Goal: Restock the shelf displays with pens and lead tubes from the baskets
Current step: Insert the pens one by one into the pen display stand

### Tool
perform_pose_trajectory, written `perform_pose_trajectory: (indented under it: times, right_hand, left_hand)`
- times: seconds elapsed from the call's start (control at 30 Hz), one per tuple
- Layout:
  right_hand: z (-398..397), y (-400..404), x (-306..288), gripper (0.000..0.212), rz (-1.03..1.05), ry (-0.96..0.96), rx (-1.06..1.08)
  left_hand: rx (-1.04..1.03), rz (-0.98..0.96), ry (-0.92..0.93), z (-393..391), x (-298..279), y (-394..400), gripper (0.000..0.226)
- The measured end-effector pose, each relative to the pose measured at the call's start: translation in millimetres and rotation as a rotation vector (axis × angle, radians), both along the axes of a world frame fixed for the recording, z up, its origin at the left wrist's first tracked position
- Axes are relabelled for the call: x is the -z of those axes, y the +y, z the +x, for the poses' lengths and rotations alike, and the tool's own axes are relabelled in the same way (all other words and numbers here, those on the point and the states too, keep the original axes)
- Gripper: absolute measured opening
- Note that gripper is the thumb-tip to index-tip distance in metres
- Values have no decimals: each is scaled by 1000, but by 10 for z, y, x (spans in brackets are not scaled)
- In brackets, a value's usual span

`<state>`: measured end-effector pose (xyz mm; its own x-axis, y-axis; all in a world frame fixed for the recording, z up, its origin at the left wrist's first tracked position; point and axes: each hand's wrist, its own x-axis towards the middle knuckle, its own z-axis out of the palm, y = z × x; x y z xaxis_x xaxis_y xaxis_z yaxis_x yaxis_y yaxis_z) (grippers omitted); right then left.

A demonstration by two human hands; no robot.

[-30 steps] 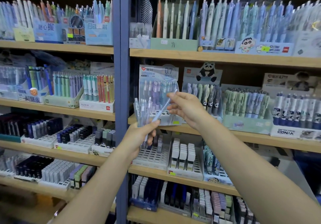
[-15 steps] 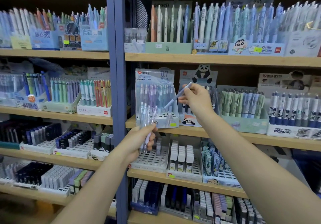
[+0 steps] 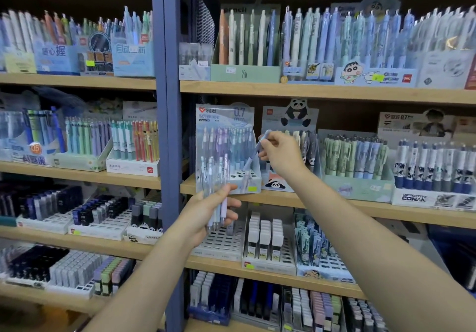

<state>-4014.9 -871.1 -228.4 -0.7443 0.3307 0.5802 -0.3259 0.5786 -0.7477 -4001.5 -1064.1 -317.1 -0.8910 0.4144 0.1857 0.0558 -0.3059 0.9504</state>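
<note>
One pen (image 3: 251,157) sits pinched in your right hand (image 3: 282,155), tip angled down toward the display (image 3: 226,148) at the middle shelf's (image 3: 334,200) left end; your left hand (image 3: 208,209) grips the spare bundle (image 3: 216,190) close below, ready to feed.

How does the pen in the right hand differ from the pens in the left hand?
The right hand pinches a single pen, tilted, its lower end reaching down to the 0.7 mm display box. The left hand grips a bundle of pens, held nearly upright in front of the shelf edge, below that box. Both are pale pastel pens with translucent barrels.
</note>
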Motion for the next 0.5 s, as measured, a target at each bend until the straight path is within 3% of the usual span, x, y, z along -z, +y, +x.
perform_pose_trajectory:
  times: [0.17, 0.27, 0.5]
  right_hand:
    - [-102, -63, -42, 14, 111, 39, 50]
    - [-161, -98, -43, 32, 194, 87, 73]
    - [-225, -78, -12, 28, 328, 110, 49]
  left_hand:
    - [3, -23, 16, -14, -3, -4, 26]
    - [15, -21, 15, -32, -7, -8, 32]
    - [24, -19, 18, -99, -15, 11, 29]
